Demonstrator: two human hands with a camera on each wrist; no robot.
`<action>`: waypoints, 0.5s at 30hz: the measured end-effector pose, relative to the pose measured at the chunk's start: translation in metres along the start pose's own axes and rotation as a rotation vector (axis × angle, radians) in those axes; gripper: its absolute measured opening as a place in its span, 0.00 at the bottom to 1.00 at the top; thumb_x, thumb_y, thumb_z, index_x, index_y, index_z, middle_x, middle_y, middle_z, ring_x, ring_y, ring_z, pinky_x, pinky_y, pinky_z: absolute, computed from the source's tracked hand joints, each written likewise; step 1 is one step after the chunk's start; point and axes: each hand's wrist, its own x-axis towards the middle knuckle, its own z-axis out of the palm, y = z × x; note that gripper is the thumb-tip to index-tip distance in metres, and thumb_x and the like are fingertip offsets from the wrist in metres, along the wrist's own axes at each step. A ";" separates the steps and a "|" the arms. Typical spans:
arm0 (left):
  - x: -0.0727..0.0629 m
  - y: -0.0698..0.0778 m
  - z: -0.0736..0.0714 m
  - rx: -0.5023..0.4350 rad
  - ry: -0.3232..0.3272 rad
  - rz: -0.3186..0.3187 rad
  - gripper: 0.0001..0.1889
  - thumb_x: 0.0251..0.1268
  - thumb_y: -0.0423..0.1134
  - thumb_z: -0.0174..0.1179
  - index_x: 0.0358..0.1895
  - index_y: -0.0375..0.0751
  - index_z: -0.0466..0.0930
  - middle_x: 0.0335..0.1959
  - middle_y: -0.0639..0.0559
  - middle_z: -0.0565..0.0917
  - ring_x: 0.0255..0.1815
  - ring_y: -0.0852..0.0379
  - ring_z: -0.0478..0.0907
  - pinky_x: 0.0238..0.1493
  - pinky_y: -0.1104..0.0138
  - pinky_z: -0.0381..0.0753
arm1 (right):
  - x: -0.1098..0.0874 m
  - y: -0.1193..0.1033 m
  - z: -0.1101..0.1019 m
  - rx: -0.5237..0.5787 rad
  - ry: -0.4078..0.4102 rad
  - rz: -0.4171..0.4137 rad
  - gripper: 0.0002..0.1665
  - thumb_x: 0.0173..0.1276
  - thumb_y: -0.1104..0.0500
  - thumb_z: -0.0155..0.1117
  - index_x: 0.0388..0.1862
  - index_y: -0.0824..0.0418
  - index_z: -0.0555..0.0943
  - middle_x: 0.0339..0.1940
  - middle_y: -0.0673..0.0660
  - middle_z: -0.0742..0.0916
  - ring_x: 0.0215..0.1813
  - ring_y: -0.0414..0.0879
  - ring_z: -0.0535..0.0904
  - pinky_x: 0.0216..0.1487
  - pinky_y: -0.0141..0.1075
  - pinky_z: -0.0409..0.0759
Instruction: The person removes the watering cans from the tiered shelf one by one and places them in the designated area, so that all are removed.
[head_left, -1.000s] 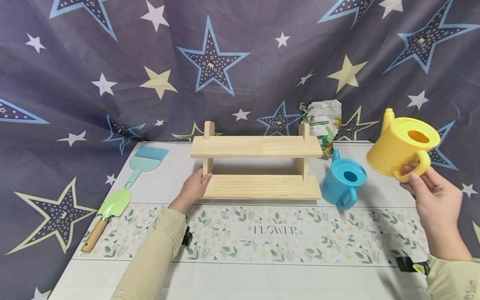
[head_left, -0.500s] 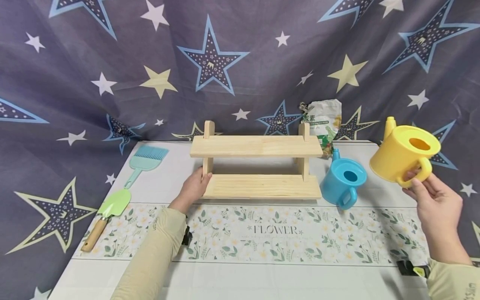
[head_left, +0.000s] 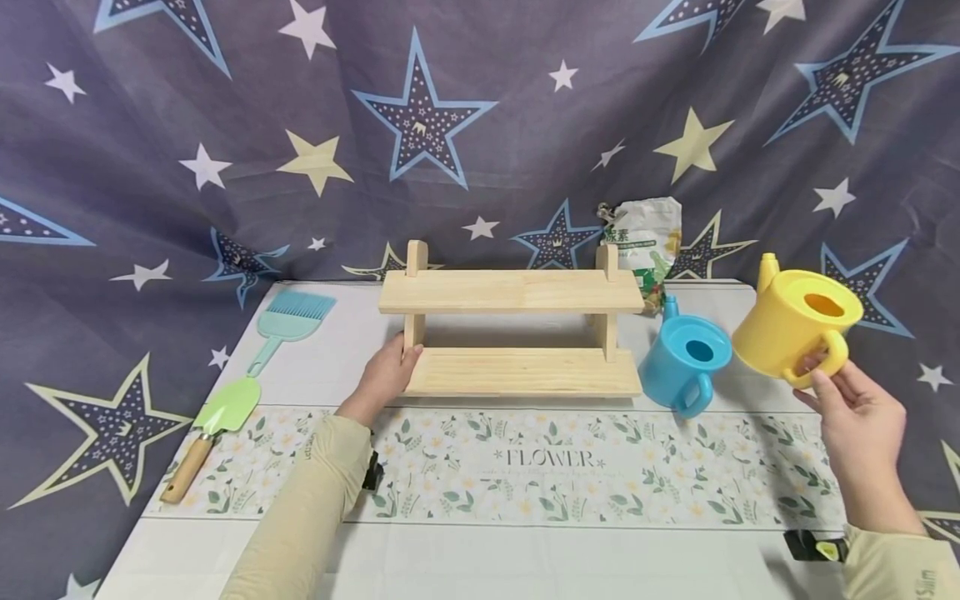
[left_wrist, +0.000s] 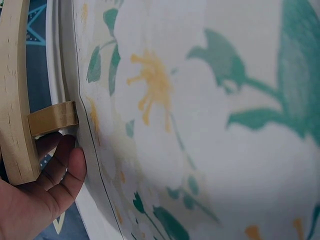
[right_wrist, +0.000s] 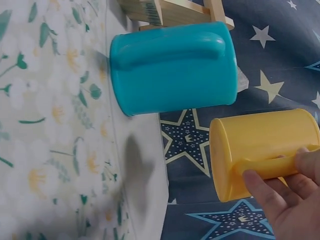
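My right hand (head_left: 862, 425) grips the handle of a yellow watering can (head_left: 787, 325), holding it up in the air at the right, spout away from me. In the right wrist view, the fingers curl around that handle on the yellow can (right_wrist: 265, 145). Just left of it, a blue watering can (head_left: 678, 367) stands on the table. At the centre is a two-tier wooden shelf rack (head_left: 517, 371). My left hand (head_left: 384, 375) holds its left end by the lower board. The left wrist view shows the fingers bent around the wooden board (left_wrist: 15, 95).
Behind the blue can, a white and green printed bag (head_left: 648, 237) leans near the curtain (head_left: 480, 75). A green trowel (head_left: 232, 406) with a wooden handle lies at the left, below a teal brush-like dustpan tool (head_left: 292, 319). A flower-print cloth (head_left: 525, 500) covers the table.
The yellow watering can has come down and ended slightly left, nearer the table and the blue can, with my right hand. My left hand has stayed on the rack.
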 end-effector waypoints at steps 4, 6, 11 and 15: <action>0.001 -0.001 0.000 -0.004 0.002 -0.002 0.25 0.79 0.49 0.43 0.69 0.36 0.63 0.58 0.35 0.76 0.54 0.41 0.76 0.58 0.48 0.72 | -0.002 0.005 -0.001 0.074 -0.020 0.027 0.25 0.69 0.66 0.62 0.65 0.62 0.76 0.43 0.42 0.88 0.41 0.30 0.84 0.36 0.22 0.79; 0.001 -0.001 0.000 -0.003 0.001 -0.001 0.25 0.79 0.49 0.43 0.69 0.36 0.63 0.58 0.35 0.76 0.54 0.41 0.76 0.58 0.48 0.72 | -0.003 0.008 -0.001 0.077 -0.016 0.037 0.24 0.70 0.66 0.62 0.65 0.61 0.76 0.42 0.42 0.87 0.41 0.30 0.84 0.35 0.22 0.79; 0.000 0.000 0.000 0.003 -0.002 0.006 0.25 0.79 0.48 0.42 0.69 0.35 0.63 0.59 0.34 0.75 0.55 0.40 0.76 0.58 0.47 0.71 | -0.004 0.014 -0.001 0.058 -0.008 0.078 0.24 0.70 0.64 0.62 0.65 0.61 0.76 0.41 0.40 0.87 0.42 0.29 0.83 0.35 0.22 0.79; 0.000 0.001 0.000 0.004 0.000 0.005 0.25 0.79 0.48 0.42 0.70 0.36 0.63 0.60 0.34 0.75 0.57 0.40 0.75 0.60 0.47 0.70 | -0.005 0.018 -0.001 0.065 -0.025 0.100 0.25 0.70 0.64 0.62 0.66 0.60 0.76 0.43 0.40 0.87 0.45 0.29 0.82 0.35 0.23 0.80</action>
